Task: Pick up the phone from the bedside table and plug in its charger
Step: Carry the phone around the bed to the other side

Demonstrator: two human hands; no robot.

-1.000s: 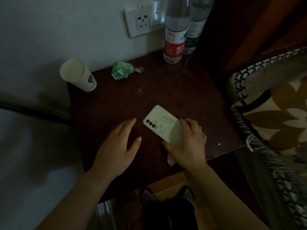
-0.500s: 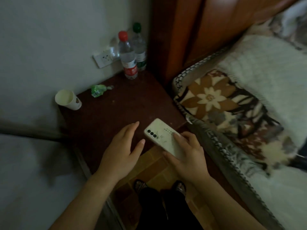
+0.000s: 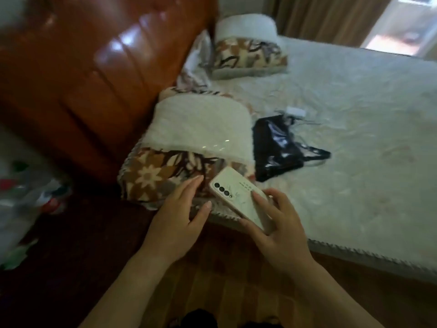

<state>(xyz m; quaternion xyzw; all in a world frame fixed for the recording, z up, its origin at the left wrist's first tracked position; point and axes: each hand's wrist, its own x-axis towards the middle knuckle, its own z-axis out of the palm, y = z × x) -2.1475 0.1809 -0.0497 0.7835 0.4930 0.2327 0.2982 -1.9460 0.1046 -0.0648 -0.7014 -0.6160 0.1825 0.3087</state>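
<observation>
Phone (image 3: 238, 197): one, back up, three lenses showing, pinched between thumb and fingers of my right hand (image 3: 281, 230) over the bed edge. Left hand (image 3: 179, 221) empty, fingers spread loosely, just beside it at 9 o'clock. Pillows: two. Black bag (image 3: 274, 147) at 1 o'clock, contents not visible; white charger (image 3: 295, 112) beyond it.

A bed (image 3: 354, 143) fills the right, its headboard (image 3: 89, 74) at left. Two pillows (image 3: 196, 138) lie by the headboard; a bag (image 3: 274, 147) and charger (image 3: 295, 112) lie right of the nearer one.
</observation>
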